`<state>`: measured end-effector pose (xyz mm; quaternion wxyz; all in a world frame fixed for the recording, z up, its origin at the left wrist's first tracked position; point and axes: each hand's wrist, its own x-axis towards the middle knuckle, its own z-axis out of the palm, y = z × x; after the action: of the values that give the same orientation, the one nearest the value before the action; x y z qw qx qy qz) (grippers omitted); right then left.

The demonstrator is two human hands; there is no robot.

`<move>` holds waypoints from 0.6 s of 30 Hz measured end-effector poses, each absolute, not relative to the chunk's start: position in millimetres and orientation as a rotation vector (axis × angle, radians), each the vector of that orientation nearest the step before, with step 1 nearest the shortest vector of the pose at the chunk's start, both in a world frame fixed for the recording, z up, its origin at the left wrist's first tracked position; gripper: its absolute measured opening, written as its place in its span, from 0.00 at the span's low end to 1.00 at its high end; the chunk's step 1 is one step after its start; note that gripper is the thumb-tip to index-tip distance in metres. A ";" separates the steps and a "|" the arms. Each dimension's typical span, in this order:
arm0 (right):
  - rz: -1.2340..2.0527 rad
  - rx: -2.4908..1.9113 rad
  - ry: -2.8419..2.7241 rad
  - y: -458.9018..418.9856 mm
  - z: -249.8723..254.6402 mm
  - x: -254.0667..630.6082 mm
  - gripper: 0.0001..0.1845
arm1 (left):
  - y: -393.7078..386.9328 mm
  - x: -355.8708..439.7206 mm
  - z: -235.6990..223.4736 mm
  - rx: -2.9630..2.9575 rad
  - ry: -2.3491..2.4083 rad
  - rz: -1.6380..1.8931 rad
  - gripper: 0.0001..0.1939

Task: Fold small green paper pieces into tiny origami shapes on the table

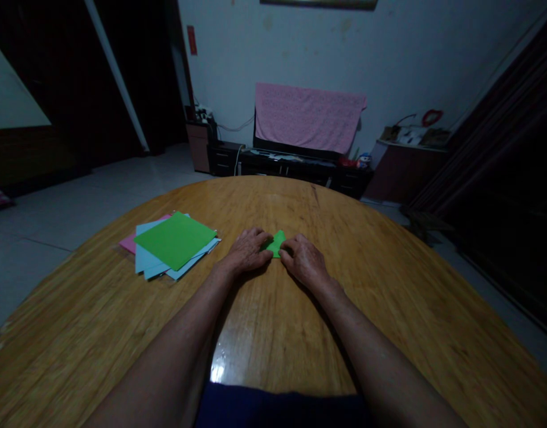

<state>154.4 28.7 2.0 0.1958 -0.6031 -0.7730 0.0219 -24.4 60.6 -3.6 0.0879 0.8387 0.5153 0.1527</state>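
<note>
A small folded piece of green paper (276, 242) lies on the table between my hands, its pointed tip facing away from me. My left hand (250, 249) covers its left side, with curled fingers and thumb gripping the edge. At the right edge, my right hand (303, 257) pinches the paper between thumb and bent fingers. Both hands rest low against the tabletop, and their fingers hide parts of the folds. To the left of my left hand is a loose stack of square paper, with a green sheet (176, 240) on top and light blue sheets (145, 261) and a pink sheet (129, 242) beneath.
The round wooden table (389, 309) reaches out on all sides of my arms. Beyond its far edge stands a low dark cabinet (224, 160) with a pink cloth (309, 117) draped over a screen-like shape. A side cabinet (400, 169) holding clutter stands at the right.
</note>
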 end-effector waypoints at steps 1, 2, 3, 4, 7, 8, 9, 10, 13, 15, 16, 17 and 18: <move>0.062 -1.688 -2.163 28.5 1.6 154.1 0.10 | 60.6 -24.7 -3.9 2.501 1.530 0.457 0.22; 0.063 -1.684 -2.158 28.6 1.1 153.9 0.10 | 60.6 -25.0 -4.3 2.506 1.522 0.457 0.22; 0.066 -1.679 -2.151 29.2 0.6 154.0 0.10 | 60.6 -25.4 -4.7 2.512 1.514 0.456 0.22; 0.070 -1.672 -2.140 30.4 -0.2 154.9 0.10 | 60.4 -25.7 -5.0 2.518 1.508 0.453 0.21; 0.155 -1.588 -2.104 38.9 -3.0 163.1 0.10 | 59.4 -25.9 -4.6 2.533 1.504 0.445 0.20; 0.237 -1.516 -2.108 42.9 -4.2 167.8 0.10 | 58.9 -25.7 -4.1 2.537 1.505 0.444 0.20; 0.355 -1.439 -2.087 46.9 -5.4 173.3 0.11 | 58.5 -25.5 -3.5 2.539 1.505 0.443 0.20; 0.482 -1.402 -1.995 50.7 -6.7 179.0 0.13 | 58.2 -25.2 -2.8 2.541 1.504 0.439 0.20; 0.718 -1.405 -1.709 56.7 -9.2 193.1 0.13 | 58.1 -24.8 -1.2 2.537 1.514 0.425 0.20; 0.812 -1.437 -1.672 56.1 -8.7 197.3 0.13 | 58.7 -25.0 -0.8 2.537 1.514 0.424 0.20; 0.844 -1.449 -1.695 54.9 -7.6 197.8 0.13 | 59.0 -25.1 -0.9 2.541 1.508 0.426 0.20; 0.857 -1.455 -1.738 53.5 -6.1 197.5 0.12 | 59.3 -25.2 -1.0 2.546 1.500 0.426 0.20; 0.846 -1.451 -1.799 52.1 -4.3 196.7 0.11 | 59.6 -25.3 -1.1 2.552 1.491 0.423 0.21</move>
<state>196.7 52.1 -4.3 0.3338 -0.5557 -0.6891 0.3239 -25.3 59.6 -1.1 0.0779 0.8521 0.4978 0.1413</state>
